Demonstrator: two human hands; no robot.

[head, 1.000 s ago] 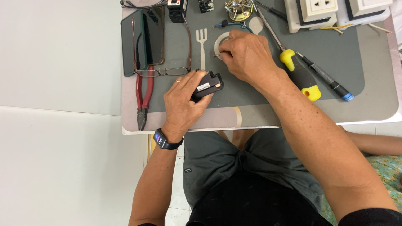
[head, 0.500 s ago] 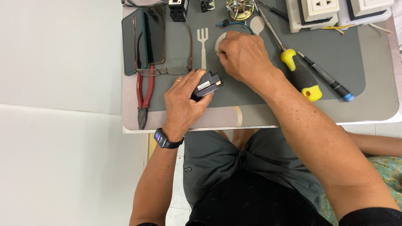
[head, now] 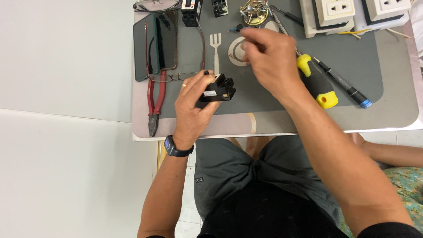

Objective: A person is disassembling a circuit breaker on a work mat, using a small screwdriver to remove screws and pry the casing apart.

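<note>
My left hand grips a black block in its fingers, near the counter's front edge. My right hand hovers just right, fingers pinched together; whether they hold something I cannot tell.

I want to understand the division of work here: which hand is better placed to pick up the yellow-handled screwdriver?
Probably the right hand: it hovers beside the yellow-handled screwdriver, fingers pinched but apparently carrying nothing large. The left hand is occupied holding the small black electrical part.

Bare mat between hands; screwdriver blocks right; pliers left.
</note>
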